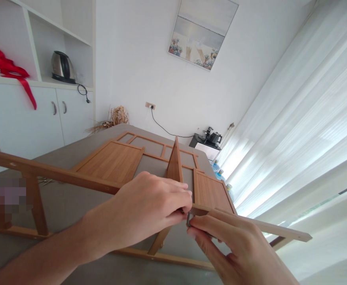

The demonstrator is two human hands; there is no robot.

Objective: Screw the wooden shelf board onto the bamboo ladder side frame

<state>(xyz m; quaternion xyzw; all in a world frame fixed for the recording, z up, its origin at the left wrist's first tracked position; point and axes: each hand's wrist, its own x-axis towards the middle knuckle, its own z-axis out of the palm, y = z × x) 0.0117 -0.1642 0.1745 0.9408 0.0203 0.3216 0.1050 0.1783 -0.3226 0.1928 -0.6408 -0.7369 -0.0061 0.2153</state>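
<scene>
A wooden frame [63,174] with long rails and short crosspieces stretches across the view in front of me. My right hand [235,241] pinches a bent metal hex key [188,219] between thumb and fingers, just below the front rail. Close beside it, my left hand [158,200] is closed, its fingertips curled down at the rail by the key's bend. What those fingertips grip is hidden. An upright wooden panel [175,160] rises right behind my left hand.
Slatted wooden panels [110,160] and another frame lie on the grey-covered surface [122,128]. A cabinet [36,111] with an electric kettle [63,67] stands left. Black appliances [213,136] sit on a small stand at the back, near white curtains [304,111] and water bottles [220,174].
</scene>
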